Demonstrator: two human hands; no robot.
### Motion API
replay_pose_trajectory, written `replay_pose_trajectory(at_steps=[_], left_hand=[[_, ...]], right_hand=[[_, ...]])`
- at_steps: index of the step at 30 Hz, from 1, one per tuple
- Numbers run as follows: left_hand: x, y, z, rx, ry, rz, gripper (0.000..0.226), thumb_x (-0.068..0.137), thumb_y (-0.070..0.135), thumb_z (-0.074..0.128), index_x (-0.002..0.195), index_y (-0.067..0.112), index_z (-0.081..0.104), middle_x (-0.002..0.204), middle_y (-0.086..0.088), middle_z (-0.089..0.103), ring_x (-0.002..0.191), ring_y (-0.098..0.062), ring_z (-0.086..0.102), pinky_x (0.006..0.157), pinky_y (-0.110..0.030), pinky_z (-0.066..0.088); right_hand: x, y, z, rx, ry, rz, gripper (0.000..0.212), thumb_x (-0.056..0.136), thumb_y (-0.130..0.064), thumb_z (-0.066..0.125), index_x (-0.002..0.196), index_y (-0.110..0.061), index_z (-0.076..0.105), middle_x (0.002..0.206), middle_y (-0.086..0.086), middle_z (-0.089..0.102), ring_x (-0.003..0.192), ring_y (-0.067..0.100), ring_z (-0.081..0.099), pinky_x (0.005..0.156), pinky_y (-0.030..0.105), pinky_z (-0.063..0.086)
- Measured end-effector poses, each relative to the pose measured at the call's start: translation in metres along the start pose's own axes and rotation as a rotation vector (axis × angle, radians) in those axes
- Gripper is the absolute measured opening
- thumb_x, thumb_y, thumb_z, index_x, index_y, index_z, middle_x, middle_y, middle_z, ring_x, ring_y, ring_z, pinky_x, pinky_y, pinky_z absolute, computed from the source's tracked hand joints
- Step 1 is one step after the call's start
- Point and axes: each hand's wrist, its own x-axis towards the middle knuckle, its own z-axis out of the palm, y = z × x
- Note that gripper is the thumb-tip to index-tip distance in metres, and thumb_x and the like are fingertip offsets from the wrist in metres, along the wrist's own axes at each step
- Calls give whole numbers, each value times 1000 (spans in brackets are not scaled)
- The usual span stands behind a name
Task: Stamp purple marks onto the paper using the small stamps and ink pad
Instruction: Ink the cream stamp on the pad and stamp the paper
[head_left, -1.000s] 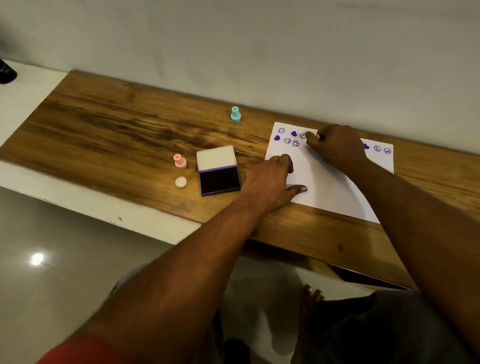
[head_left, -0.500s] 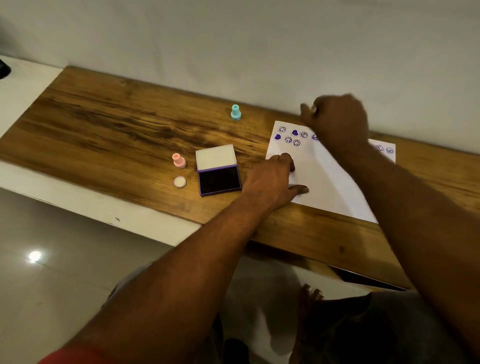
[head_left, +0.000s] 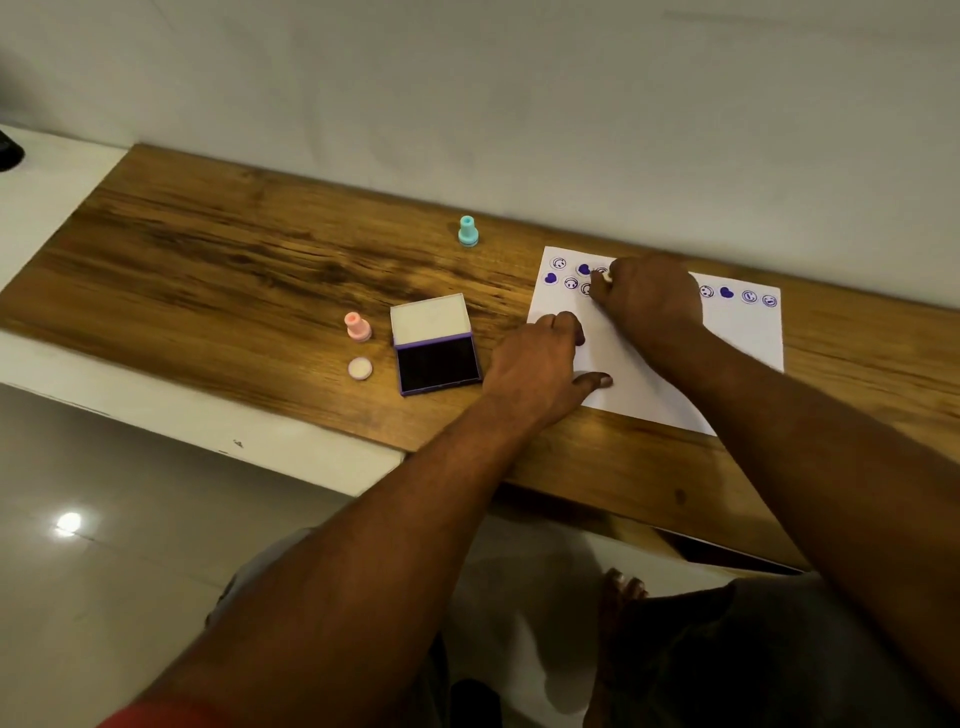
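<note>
Your right hand (head_left: 649, 306) is curled tight, fingertips pinching a small pale stamp (head_left: 608, 277). Only a sliver of the stamp shows between your fingers. It is held down at the top left part of the paper (head_left: 727, 338), among the printed marks; whether its face touches the sheet cannot be told. Your left hand (head_left: 535, 369) holds nothing. It rests on the paper's left edge with bent fingers and the thumb stretched flat onto the sheet.

The paper is a smooth white rectangle lying flat and slightly askew on the table (head_left: 208, 270), a glossy wooden top with dark streaky grain. A row of purple marks (head_left: 571, 283), round smiling faces and solid hearts, runs along its far edge.

Just left of your left hand lies the ink pad (head_left: 439, 364), a square purple case with a dark inked face and its pale lid folded back. Beyond it stand a pink stamp (head_left: 357, 326), knob-shaped and upright, and near it a flat round cap (head_left: 360, 368). A teal stamp (head_left: 468, 231) stands upright near the wall.
</note>
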Motion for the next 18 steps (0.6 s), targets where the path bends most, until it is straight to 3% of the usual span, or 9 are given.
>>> replay_pose_trajectory(at_steps=[3,5,8,11,13,18], left_hand=[[0,0,-1,5,-1,2,69,81,71,72,130,24,55,129,-3,64,111,-22,62,86,-37,52],[0,0,0,4,5,7,69,82,70,72,130,24,55,129,-3,64,111,-22,63,88,-37,52],[1,0,0,-6,2,-3,67,82,69,73,129,24,56,128,-2,65,110,-22,63,89,-38,54],[4,-1,-2,3,-15,3,68,81,70,73,129,24,56,128,-2,65,109,-21,63,87,-38,54],[5,-2,-4,3,-20,7,68,81,70,73,129,24,56,128,-2,65,109,-21,63,86,-36,53],[2,-1,-5,1,0,23,67,82,69,73,127,23,56,125,-2,65,105,-20,63,84,-35,53]], right_hand=[[-2,2,0,72,6,-18,49,101,-48,46,93,-8,74,95,22,71,90,43,67,67,35,41],[-1,9,-5,258,17,35,49,102,-46,46,79,-10,69,89,24,71,87,44,66,67,35,40],[6,28,-25,834,117,373,52,101,-48,44,76,-12,72,74,14,70,73,35,62,67,34,41],[12,41,-42,1362,168,619,41,94,-48,48,69,-21,65,50,-10,41,43,14,35,48,22,29],[9,40,-42,1401,149,607,39,97,-45,48,69,-23,65,50,-10,35,41,11,29,44,19,25],[6,33,-40,1341,91,574,39,97,-45,48,70,-23,66,51,-10,38,42,12,32,43,20,31]])
